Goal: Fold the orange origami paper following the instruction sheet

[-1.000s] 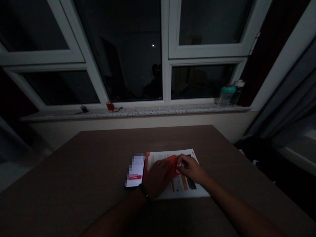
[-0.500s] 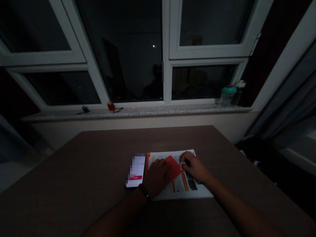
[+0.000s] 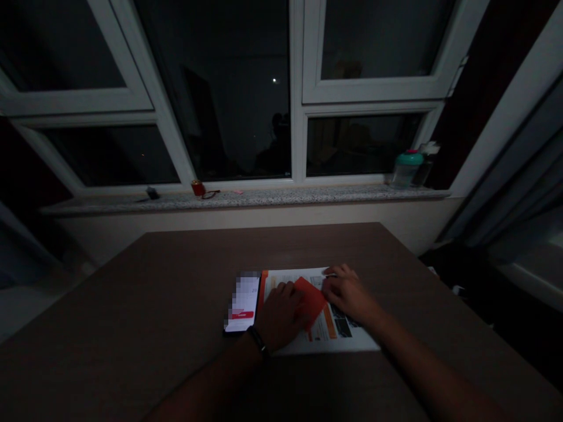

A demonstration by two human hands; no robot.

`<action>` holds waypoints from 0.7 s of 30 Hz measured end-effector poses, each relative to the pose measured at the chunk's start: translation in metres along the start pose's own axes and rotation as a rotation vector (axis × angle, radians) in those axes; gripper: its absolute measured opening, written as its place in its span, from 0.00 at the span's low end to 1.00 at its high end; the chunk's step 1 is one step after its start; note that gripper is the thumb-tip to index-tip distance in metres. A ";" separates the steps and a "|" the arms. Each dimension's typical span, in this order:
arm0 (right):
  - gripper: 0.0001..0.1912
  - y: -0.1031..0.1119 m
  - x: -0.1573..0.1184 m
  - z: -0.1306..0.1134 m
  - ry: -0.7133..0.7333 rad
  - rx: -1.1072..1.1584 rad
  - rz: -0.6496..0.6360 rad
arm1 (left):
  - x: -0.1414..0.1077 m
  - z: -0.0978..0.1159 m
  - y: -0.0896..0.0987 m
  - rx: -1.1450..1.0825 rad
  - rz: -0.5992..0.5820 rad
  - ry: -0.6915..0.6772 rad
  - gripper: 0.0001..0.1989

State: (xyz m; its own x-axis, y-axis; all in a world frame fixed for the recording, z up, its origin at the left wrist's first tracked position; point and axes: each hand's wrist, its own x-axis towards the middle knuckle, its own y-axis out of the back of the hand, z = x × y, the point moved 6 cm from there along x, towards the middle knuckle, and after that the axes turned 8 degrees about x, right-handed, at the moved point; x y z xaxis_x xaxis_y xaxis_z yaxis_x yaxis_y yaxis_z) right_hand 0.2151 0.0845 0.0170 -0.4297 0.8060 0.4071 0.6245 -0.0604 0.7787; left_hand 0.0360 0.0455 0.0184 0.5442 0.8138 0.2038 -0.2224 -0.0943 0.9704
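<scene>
A red piece of paper (image 3: pixel 313 300), turned at an angle, rests on a printed sheet (image 3: pixel 365 343) with orange bands and small pictures. My left hand (image 3: pixel 281 313), a dark band at its wrist, lies flat over the left part of the red paper with fingers stretched. At the paper's right corner is my right hand (image 3: pixel 347 293); its thumb is near the edge and its fingers are apart, with nothing visible in them. A lit phone (image 3: pixel 244 305) lies just left of the printed sheet.
The brown table (image 3: pixel 197 252) reaches toward a stone window sill (image 3: pixel 272 198). On the sill stand a bottle with a green lid (image 3: pixel 407 169), a small red jar (image 3: pixel 197 188) and a small dark object (image 3: pixel 152 193). A curtain (image 3: pixel 514 158) hangs at the right.
My right hand has opened out of its pinch at the red paper's right corner; the small pale and pink piece it held no longer shows. My left hand has stayed nearly still.
</scene>
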 end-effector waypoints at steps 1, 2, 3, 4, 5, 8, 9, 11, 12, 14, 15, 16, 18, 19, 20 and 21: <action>0.07 -0.002 0.000 -0.003 0.008 -0.002 -0.012 | 0.000 0.000 -0.001 -0.001 -0.002 -0.003 0.16; 0.07 -0.003 0.000 -0.004 0.009 0.004 -0.014 | 0.000 0.000 -0.001 -0.002 -0.002 -0.006 0.16; 0.07 -0.004 0.000 -0.005 0.007 0.014 -0.016 | 0.000 -0.001 -0.002 -0.003 -0.003 -0.011 0.15; 0.07 -0.004 0.000 -0.005 0.000 0.026 -0.018 | 0.000 -0.001 -0.003 -0.005 -0.004 -0.017 0.16; 0.07 -0.005 0.000 -0.006 -0.008 0.037 -0.021 | 0.000 -0.001 -0.003 -0.006 -0.003 -0.021 0.16; 0.07 -0.004 0.000 -0.008 -0.038 0.044 -0.045 | 0.000 0.000 -0.004 -0.008 -0.002 -0.034 0.17; 0.07 -0.004 0.000 -0.010 -0.046 0.037 -0.054 | 0.000 0.000 -0.003 -0.009 -0.001 -0.036 0.17; 0.05 -0.004 -0.001 -0.014 -0.052 0.021 -0.070 | 0.000 0.002 -0.002 -0.009 0.005 -0.031 0.16; 0.04 -0.005 -0.001 -0.015 -0.048 0.014 -0.073 | 0.000 0.002 -0.001 -0.008 0.007 -0.026 0.15; 0.03 -0.006 -0.002 -0.018 -0.038 0.007 -0.067 | 0.000 0.002 0.000 -0.002 0.009 -0.005 0.13; 0.04 -0.007 -0.002 -0.018 -0.036 0.005 -0.065 | -0.001 0.002 0.000 0.000 0.008 0.004 0.12; 0.05 -0.008 -0.003 -0.018 -0.035 0.003 -0.064 | -0.001 0.002 0.001 0.001 0.008 0.012 0.12; 0.06 -0.011 -0.003 -0.018 -0.034 0.004 -0.065 | 0.000 0.002 0.001 0.000 0.005 0.016 0.11; 0.06 -0.011 -0.003 -0.018 -0.032 0.006 -0.063 | 0.000 0.002 0.001 -0.001 0.002 0.013 0.11; 0.06 -0.012 -0.003 -0.019 -0.028 0.008 -0.059 | 0.000 0.003 0.001 0.000 -0.003 0.009 0.11; 0.06 -0.012 -0.004 -0.020 -0.022 0.009 -0.055 | 0.000 0.003 0.001 0.002 -0.007 0.007 0.11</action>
State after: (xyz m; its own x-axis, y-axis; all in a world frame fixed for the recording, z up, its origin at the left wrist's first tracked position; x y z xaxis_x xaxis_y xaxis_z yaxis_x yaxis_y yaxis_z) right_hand 0.1960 0.0705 0.0160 -0.4490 0.8208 0.3531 0.6066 -0.0102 0.7950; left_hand 0.0381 0.0440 0.0200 0.5405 0.8182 0.1959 -0.2164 -0.0898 0.9722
